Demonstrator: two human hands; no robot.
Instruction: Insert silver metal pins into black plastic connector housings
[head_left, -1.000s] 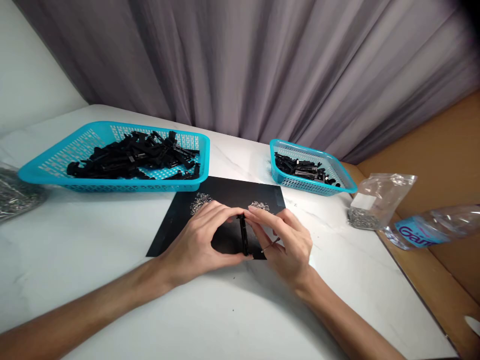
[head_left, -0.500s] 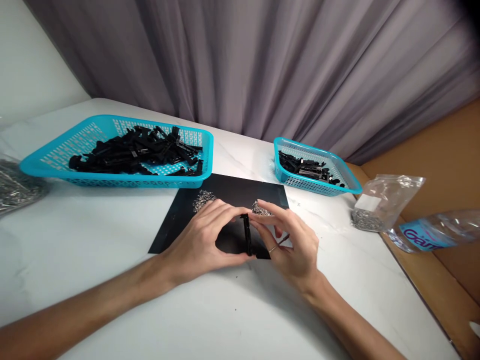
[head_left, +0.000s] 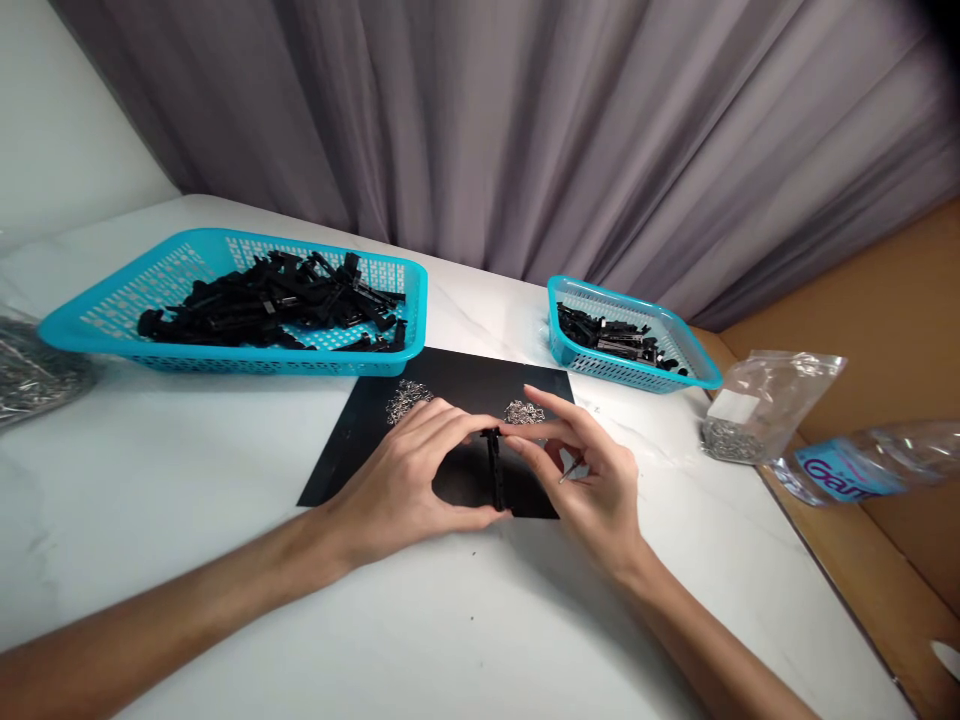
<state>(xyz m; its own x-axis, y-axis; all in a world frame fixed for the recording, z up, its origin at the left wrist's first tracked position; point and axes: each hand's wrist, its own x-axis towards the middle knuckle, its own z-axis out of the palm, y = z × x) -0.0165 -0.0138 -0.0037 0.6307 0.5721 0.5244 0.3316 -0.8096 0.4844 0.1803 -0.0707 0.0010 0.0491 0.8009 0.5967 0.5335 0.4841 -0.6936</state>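
Observation:
My left hand is closed on a narrow black plastic part, the thumb at its near end and the fingertips at its far end. The part stands out over the near edge of a black mat. My right hand brings its thumb and a fingertip to the part's far end; anything tiny between them is too small to make out. A thin metal tool is tucked in its curled fingers. Beyond the hands, two piles of small metal pieces, a left pile and a right pile, lie on the mat.
A large blue basket of black parts stands at the left, a smaller blue basket with similar parts at the right. Clear bags of metal pieces lie at the far left and right. A plastic bottle lies beyond.
My right thumb has shifted up toward the part's far end, and one right finger has lifted, showing more of the right pile. My left hand and the part stay put.

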